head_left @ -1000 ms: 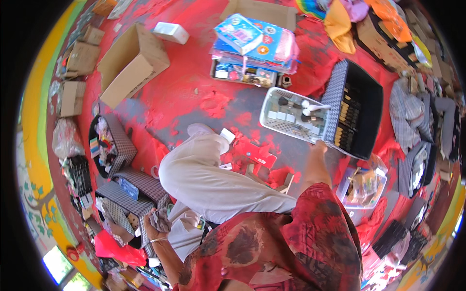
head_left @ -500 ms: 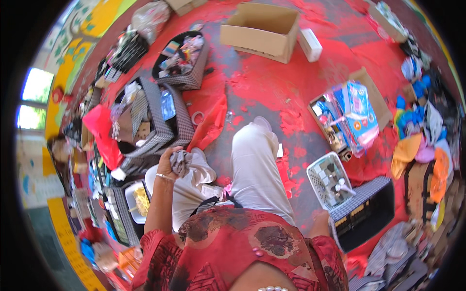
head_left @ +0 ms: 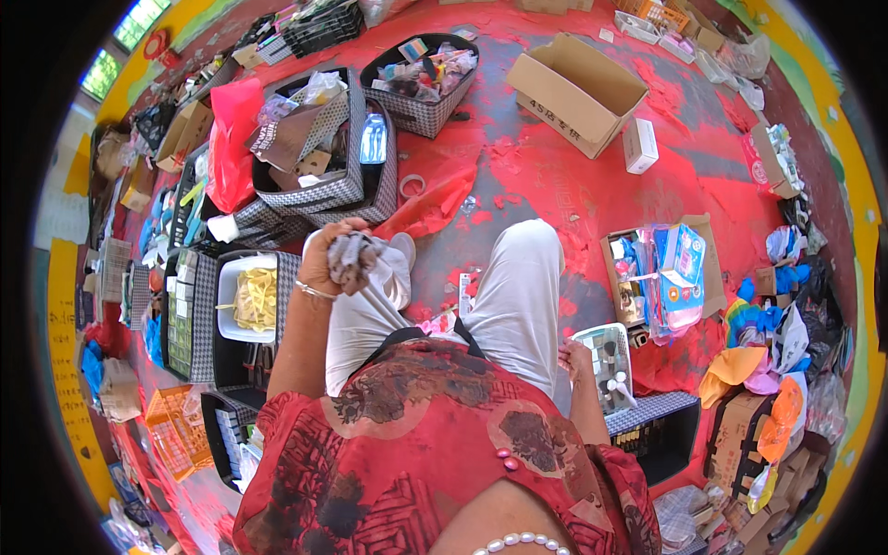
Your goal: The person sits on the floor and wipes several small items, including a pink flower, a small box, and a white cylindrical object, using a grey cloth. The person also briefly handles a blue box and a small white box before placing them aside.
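A crumpled grey-brown cloth point(head_left: 354, 263) is bunched in my left hand point(head_left: 322, 261), its fingers closed round it above my left knee. My right hand point(head_left: 578, 359) hangs low beside my right thigh, at the left edge of a white plastic basket point(head_left: 625, 344) with small bottles and packets in it. Its fingers look bent, but whether they hold anything or touch the rim is too small to make out. Left of my left forearm, a white tub point(head_left: 228, 324) of yellow strips point(head_left: 256, 298) sits on a black-and-white patterned bin point(head_left: 239, 363).
Ahead on the left are stacked patterned bins point(head_left: 314, 196), a red bag point(head_left: 233, 139) and an oval basket point(head_left: 421, 116) of small goods. An open cardboard box point(head_left: 564, 116) stands ahead; a carton point(head_left: 615, 301) of packages is at right. Torn red sheeting point(head_left: 555, 176) covers the floor.
The view has shifted, so the surroundings sit further right and lower. My right hand has moved forward to the white basket's edge. The left hand still grips the cloth.
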The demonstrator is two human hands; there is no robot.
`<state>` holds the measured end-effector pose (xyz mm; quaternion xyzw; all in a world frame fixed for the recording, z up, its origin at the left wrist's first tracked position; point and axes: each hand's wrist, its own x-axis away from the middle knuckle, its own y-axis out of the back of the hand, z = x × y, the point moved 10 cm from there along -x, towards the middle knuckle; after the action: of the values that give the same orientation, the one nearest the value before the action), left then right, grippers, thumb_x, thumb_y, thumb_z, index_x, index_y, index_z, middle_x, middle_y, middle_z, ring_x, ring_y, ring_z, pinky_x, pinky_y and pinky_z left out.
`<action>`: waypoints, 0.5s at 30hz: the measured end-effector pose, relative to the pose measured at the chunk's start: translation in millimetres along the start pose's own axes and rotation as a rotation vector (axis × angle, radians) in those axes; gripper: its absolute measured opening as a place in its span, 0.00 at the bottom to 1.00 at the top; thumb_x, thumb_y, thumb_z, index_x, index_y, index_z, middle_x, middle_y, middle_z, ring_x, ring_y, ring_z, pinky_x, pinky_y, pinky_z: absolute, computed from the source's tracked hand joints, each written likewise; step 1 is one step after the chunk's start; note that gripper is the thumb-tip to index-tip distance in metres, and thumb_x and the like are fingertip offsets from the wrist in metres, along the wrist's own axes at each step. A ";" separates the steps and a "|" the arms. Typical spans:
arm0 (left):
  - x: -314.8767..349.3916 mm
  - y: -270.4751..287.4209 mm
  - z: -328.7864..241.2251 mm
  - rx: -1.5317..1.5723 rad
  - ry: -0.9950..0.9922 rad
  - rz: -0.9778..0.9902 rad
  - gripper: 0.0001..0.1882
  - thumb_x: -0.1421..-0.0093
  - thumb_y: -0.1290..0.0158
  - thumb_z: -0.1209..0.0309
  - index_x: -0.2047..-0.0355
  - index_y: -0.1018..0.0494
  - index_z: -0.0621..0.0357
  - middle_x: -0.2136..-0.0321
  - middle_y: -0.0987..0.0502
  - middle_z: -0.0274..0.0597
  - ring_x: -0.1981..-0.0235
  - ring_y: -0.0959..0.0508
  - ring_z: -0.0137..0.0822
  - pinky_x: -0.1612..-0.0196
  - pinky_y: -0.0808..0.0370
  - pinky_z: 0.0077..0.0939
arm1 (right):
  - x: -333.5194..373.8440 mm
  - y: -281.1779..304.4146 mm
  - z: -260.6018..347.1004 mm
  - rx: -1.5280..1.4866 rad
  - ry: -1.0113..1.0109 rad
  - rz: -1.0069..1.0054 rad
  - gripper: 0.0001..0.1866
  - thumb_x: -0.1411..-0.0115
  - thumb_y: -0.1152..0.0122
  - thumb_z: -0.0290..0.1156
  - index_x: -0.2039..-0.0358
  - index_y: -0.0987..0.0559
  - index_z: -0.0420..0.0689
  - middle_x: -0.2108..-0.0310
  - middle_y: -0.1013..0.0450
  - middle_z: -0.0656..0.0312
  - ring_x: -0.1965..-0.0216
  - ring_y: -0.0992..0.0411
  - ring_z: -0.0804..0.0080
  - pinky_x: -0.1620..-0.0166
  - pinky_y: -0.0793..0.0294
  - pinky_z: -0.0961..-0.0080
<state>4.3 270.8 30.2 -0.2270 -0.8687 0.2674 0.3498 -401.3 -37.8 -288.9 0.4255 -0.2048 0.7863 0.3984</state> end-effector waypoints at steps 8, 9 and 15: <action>30.6 -18.2 -16.3 0.090 0.020 0.126 0.14 0.48 0.57 0.64 0.63 0.32 0.57 0.69 0.29 0.40 0.81 0.28 0.38 0.90 0.32 0.26 | 19.0 19.1 -49.8 0.024 -0.080 -0.102 0.10 0.46 0.52 0.33 0.67 0.28 0.41 0.77 0.27 0.57 0.83 0.29 0.72 0.83 0.31 0.76; 28.2 -20.8 -13.3 0.098 0.037 0.146 0.14 0.48 0.57 0.65 0.63 0.32 0.58 0.69 0.30 0.41 0.81 0.28 0.37 0.89 0.32 0.27 | 23.0 18.3 -59.4 0.062 -0.086 -0.113 0.10 0.46 0.52 0.33 0.68 0.28 0.41 0.77 0.27 0.57 0.83 0.29 0.71 0.83 0.31 0.76; 22.8 -44.6 12.2 0.147 0.309 0.329 0.16 0.43 0.60 0.67 0.57 0.37 0.62 0.66 0.32 0.49 0.76 0.27 0.39 0.78 0.28 0.30 | 43.9 6.3 -151.0 0.073 -0.227 -0.060 0.11 0.46 0.55 0.33 0.73 0.27 0.39 0.79 0.28 0.55 0.84 0.29 0.68 0.83 0.30 0.73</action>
<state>-28.6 246.6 61.6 -0.3776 -0.7345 0.3452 0.4459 -496.8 78.1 -336.0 0.5320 -0.2070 0.7278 0.3800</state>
